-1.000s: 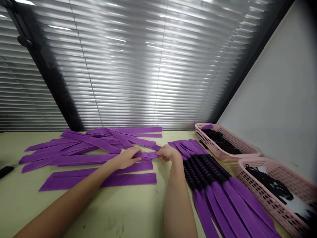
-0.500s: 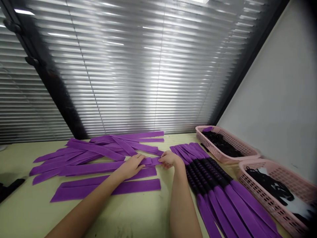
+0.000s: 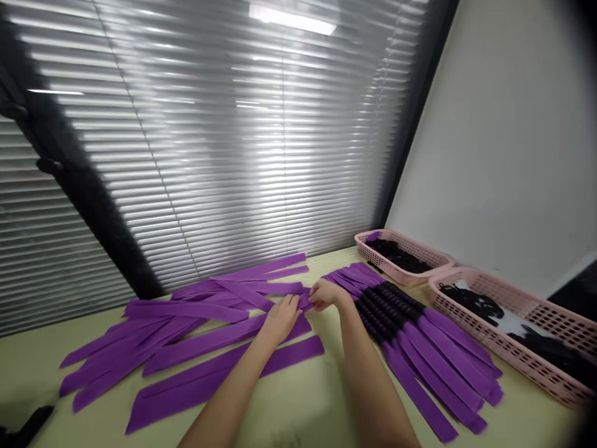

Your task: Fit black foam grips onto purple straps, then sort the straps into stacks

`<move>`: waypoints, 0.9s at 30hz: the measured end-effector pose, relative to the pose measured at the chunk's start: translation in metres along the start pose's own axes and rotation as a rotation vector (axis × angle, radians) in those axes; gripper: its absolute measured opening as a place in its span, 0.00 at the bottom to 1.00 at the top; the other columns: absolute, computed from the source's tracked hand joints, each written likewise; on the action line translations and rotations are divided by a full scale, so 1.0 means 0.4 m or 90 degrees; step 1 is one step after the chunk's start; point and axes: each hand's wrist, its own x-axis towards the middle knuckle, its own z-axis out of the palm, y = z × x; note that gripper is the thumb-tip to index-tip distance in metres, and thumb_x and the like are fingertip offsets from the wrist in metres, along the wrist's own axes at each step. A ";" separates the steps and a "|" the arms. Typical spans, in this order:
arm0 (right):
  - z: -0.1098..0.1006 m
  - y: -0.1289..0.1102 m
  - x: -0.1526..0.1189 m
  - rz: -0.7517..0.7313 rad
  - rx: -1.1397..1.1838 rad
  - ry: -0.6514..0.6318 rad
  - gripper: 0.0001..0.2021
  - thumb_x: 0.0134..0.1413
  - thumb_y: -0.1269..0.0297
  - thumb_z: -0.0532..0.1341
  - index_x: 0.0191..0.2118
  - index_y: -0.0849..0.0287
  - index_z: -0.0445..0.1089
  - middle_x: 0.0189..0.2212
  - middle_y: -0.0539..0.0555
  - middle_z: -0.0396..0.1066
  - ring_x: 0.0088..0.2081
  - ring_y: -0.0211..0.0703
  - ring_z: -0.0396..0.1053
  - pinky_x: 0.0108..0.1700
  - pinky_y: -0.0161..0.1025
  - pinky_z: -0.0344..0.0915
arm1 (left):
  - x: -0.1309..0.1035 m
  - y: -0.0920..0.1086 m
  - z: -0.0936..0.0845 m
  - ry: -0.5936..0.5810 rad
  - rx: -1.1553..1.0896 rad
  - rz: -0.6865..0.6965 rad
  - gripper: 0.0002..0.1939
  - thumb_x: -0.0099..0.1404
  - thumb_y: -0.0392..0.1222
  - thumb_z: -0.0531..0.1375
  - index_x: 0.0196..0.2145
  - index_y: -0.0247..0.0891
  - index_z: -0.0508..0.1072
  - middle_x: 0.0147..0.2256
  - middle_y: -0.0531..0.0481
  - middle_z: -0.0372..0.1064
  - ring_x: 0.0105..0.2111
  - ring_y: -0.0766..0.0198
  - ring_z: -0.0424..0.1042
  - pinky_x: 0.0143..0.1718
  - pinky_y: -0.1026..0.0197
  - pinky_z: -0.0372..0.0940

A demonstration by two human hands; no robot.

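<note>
Flat purple fabric strips [image 3: 205, 342] lie fanned across the pale green table [image 3: 298, 398]. My left hand [image 3: 282, 317] presses near the right end of one strip, its fingers together on the fabric. Just right of it, my right hand [image 3: 324, 295] pinches the end of the same strip. Beyond my right forearm lies a row of purple strips [image 3: 438, 354] with black twisted middles [image 3: 389, 308], side by side. The fingertips of both hands are close together, and small details between them are hidden.
Two pink baskets [image 3: 508, 333] [image 3: 396, 274] with black items stand along the right side by the wall. A window with blinds [image 3: 261, 155] rises behind the table. A black object [image 3: 32, 426] lies at the lower left edge.
The camera view has turned and tilted, so the table and strips appear slanted. My hands remain at the strip's right end, with the left hand nearer the right one.
</note>
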 end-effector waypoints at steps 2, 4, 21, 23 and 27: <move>0.005 -0.009 -0.002 0.006 -0.005 0.016 0.08 0.49 0.74 0.66 0.25 0.65 0.66 0.13 0.50 0.68 0.18 0.37 0.69 0.26 0.31 0.70 | 0.007 -0.002 0.009 0.004 -0.016 0.005 0.18 0.71 0.41 0.47 0.56 0.35 0.60 0.51 0.37 0.65 0.50 0.50 0.68 0.46 0.51 0.66; 0.011 -0.017 -0.005 0.012 -0.014 0.032 0.07 0.52 0.74 0.62 0.24 0.65 0.67 0.12 0.49 0.67 0.17 0.35 0.69 0.25 0.29 0.70 | 0.007 -0.004 0.016 0.014 -0.032 0.008 0.18 0.71 0.41 0.47 0.56 0.34 0.60 0.51 0.36 0.65 0.50 0.50 0.67 0.47 0.51 0.66; 0.019 -0.027 -0.016 0.030 -0.047 0.063 0.07 0.52 0.74 0.62 0.24 0.65 0.67 0.12 0.51 0.68 0.19 0.39 0.71 0.26 0.33 0.72 | -0.001 -0.021 0.032 0.100 -0.314 0.015 0.18 0.66 0.41 0.55 0.53 0.38 0.64 0.50 0.40 0.65 0.51 0.52 0.65 0.52 0.49 0.62; 0.017 -0.027 -0.018 0.025 -0.040 0.060 0.07 0.52 0.73 0.63 0.25 0.66 0.68 0.12 0.51 0.68 0.19 0.39 0.71 0.27 0.32 0.72 | 0.000 -0.024 0.034 0.110 -0.327 0.010 0.18 0.65 0.40 0.55 0.53 0.38 0.65 0.50 0.41 0.65 0.51 0.52 0.66 0.52 0.48 0.62; 0.015 -0.024 -0.016 0.023 -0.033 0.056 0.10 0.55 0.69 0.61 0.25 0.66 0.69 0.13 0.52 0.69 0.19 0.39 0.71 0.27 0.33 0.72 | 0.000 -0.028 0.034 0.135 -0.338 0.011 0.15 0.63 0.39 0.58 0.49 0.38 0.67 0.47 0.42 0.66 0.48 0.53 0.67 0.49 0.49 0.64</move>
